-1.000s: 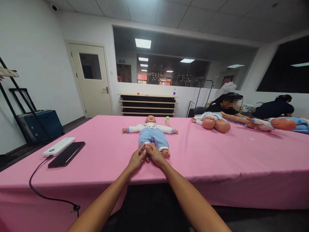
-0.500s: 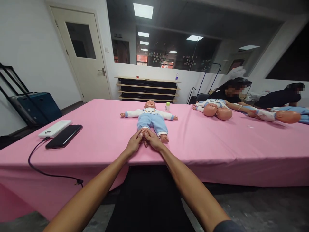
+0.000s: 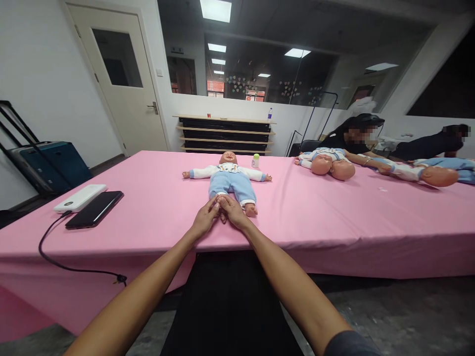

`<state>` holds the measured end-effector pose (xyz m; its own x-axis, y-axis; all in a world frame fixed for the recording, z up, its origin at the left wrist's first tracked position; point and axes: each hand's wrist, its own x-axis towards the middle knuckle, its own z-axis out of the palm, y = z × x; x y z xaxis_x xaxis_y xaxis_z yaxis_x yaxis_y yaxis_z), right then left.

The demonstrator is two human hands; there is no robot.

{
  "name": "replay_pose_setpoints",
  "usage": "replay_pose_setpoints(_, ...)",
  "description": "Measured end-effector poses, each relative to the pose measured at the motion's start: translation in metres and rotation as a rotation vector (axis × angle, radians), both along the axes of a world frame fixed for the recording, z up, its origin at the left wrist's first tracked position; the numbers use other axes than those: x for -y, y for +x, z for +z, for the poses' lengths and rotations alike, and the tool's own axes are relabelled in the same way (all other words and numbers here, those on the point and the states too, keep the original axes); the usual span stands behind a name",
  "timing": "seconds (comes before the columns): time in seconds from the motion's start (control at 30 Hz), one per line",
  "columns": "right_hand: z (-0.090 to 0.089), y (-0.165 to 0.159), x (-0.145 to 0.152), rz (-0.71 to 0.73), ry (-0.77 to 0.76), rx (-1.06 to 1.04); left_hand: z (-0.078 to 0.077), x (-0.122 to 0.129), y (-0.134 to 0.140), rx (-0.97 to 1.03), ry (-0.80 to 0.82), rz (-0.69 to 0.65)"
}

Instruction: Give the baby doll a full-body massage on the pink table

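Note:
On the pink-covered table a baby doll lies on its back, arms spread, head away from me. It wears light blue trousers and a white top with blue cuffs. My left hand and my right hand close together around the doll's foot on the left of the view, thumbs side by side on it. My fingers mostly hide that foot. The doll's other foot rests bare beside my right hand. Just beyond the doll's arm stands a small bottle with a green cap.
At the left lie a black phone and a white power bank with a cable hanging over the edge. More dolls lie at the right, where a person handles one. A blue suitcase stands on the floor.
The view has shifted slightly. Both hands stay around the doll's foot with hardly any visible movement.

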<state>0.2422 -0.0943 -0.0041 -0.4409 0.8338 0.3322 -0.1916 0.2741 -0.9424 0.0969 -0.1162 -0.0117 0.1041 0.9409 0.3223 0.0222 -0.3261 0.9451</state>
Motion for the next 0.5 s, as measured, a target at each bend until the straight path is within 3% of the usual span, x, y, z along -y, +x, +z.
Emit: replay_pose_setpoints(0.5, -0.0076, 0.0047, -0.0067, 0.073, -0.115, -0.059, -0.0021, -0.0011, -0.0007, 0.022, -0.072, -0.109)
